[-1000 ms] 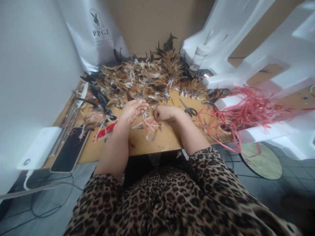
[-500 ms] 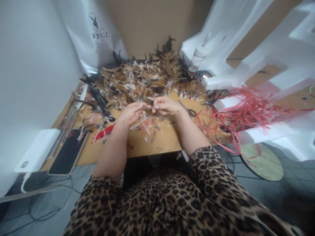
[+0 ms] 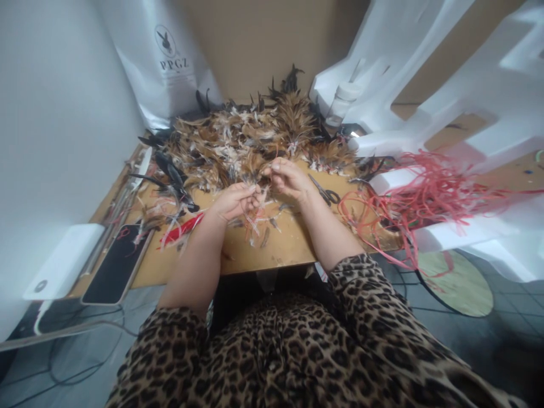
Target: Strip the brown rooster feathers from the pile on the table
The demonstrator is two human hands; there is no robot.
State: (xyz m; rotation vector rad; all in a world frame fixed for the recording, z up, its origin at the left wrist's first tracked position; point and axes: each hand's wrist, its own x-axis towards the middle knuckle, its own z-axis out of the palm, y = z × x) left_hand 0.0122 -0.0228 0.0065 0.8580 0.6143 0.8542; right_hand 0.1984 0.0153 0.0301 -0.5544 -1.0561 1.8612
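My left hand [image 3: 241, 199] is closed in a pinch, low over the table. From its fingertips a small tuft of brown feathers [image 3: 254, 166] appears to rise, though it blends with the pile behind. My right hand [image 3: 288, 177] sits a little higher and to the right, thumb and finger pressed together. A thin red strip [image 3: 277, 150] sticks up just above its fingers. Behind both hands spreads a heap of brown, white and black feathers [image 3: 229, 133]. Below them lie loose strip scraps and feather bits [image 3: 257, 224].
Scissors [image 3: 325, 191] lie right of my right hand. A tangle of red strips [image 3: 442, 195] hangs over white foam [image 3: 467, 232]. At left are a phone [image 3: 113, 263], a white power bank [image 3: 63, 260] with a cable, and a red bundle [image 3: 182, 228]. A bottle [image 3: 341, 105] stands behind.
My left hand has come down and towards me, its fingers more curled. The right hand has shifted slightly up and right, and the red strip now shows above it.
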